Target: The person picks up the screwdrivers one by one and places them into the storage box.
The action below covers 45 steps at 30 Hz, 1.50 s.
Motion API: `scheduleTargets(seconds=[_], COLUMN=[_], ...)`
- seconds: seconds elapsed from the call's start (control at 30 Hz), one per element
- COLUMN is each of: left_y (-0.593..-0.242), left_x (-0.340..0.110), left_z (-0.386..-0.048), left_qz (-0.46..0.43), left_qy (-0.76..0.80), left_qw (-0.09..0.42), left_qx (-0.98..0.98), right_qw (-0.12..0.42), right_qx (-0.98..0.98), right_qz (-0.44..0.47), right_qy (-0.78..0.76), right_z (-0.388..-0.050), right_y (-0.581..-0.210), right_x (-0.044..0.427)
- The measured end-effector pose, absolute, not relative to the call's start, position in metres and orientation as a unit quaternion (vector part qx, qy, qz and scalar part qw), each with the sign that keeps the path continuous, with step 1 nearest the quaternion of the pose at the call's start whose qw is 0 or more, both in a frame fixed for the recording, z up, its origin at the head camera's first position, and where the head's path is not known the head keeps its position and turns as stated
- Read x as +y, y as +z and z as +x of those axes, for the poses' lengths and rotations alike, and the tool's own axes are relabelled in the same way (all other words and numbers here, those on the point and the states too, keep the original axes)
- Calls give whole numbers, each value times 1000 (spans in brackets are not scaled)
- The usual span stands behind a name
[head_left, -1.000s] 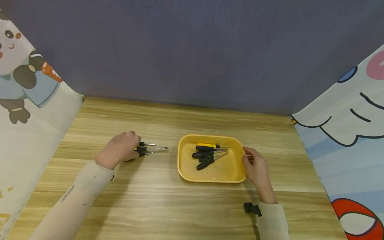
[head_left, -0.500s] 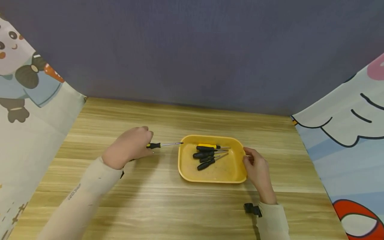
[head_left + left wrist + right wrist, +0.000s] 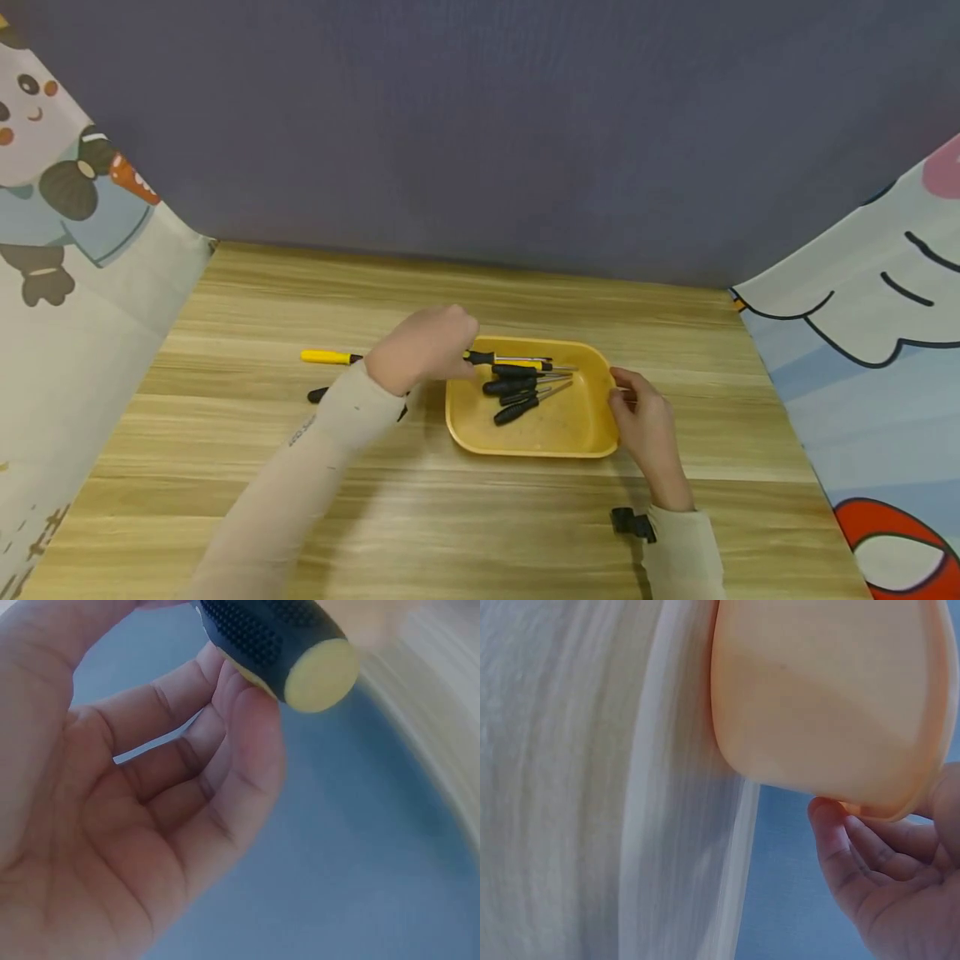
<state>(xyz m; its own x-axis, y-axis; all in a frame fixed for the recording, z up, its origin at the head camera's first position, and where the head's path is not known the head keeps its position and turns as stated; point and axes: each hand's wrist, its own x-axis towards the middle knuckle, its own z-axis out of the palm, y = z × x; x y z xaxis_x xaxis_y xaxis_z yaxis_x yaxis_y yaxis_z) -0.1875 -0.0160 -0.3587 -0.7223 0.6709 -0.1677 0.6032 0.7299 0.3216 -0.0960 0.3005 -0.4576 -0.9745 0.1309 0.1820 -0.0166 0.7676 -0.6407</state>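
My left hand (image 3: 431, 346) is over the left end of the yellow plastic tray (image 3: 543, 437), pinching a black-and-yellow screwdriver (image 3: 262, 641) by its handle. The shaft points right, above the tools in the tray. In the left wrist view the yellow butt of the handle shows beyond the fingertips. Inside the tray lie several screwdrivers (image 3: 517, 408), mostly black-handled, one yellow. At the tray's right end my right hand (image 3: 647, 425) holds the rim between thumb and fingers. The right wrist view shows these fingers (image 3: 829, 817) against the tray's edge.
Left of the tray, on the wooden table (image 3: 465, 517), lie a yellow-handled screwdriver (image 3: 326, 357) and a black handle (image 3: 317, 395), both partly hidden by the left arm. A dark grey panel (image 3: 480, 133) stands behind; printed cloths hang at both sides.
My left hand has picked the black-and-yellow screwdriver up from the table's left side and carried it right, over the tray. The right hand and the tray have stayed in place.
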Motion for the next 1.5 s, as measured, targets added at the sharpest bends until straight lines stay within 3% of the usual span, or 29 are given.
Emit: scheduleTargets(seconds=[0.3, 0.6, 0.9, 1.5], left_y=[-375, -392, -401, -389], left_x=[47, 78, 84, 62], left_z=[-193, -182, -177, -168], left_qz=[381, 401, 373, 362], left_qy=[79, 55, 48, 66], left_qw=[165, 166, 195, 163], left_qx=[906, 899, 906, 915], right_qw=[116, 122, 121, 114], right_qx=[-934, -934, -933, -932], right_qz=[-26, -24, -20, -20], right_qy=[336, 336, 339, 343], right_z=[-93, -94, -94, -94], right_y=[-456, -456, -457, -458], right_x=[299, 294, 292, 293])
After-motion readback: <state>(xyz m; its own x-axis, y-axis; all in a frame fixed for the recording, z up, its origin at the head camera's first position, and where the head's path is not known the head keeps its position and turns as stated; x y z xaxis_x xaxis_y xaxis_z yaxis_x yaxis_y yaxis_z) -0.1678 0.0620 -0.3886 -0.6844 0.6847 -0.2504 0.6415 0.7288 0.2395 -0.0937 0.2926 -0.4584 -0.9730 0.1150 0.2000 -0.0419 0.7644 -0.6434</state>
